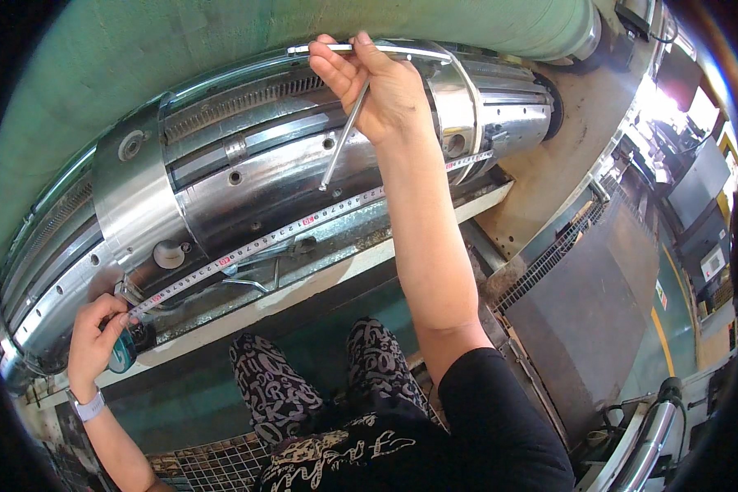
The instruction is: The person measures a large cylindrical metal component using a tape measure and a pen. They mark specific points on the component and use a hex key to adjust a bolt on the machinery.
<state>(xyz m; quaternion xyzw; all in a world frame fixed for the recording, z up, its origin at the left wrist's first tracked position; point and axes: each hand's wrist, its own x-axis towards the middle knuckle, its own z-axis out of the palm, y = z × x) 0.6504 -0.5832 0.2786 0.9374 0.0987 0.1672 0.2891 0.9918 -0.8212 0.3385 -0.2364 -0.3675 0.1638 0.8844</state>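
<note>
A long shiny steel cylinder (246,176) with rows of small holes and a toothed strip lies across the view. My right hand (369,82) is raised over it and grips a T-handled metal key (336,156), whose tip points down at a hole in the cylinder. My left hand (97,336) at the lower left holds a teal tape measure case (125,353) against the cylinder's end. The white tape (303,223) runs from it along the cylinder's lower side to the right end.
A pale green roller (221,33) lies behind the cylinder. A cream machine frame rail (303,295) runs below it, with loose metal keys (250,283) on its ledge. A grated step and dark ramp (582,279) lie to the right. My patterned trousers (320,385) are below.
</note>
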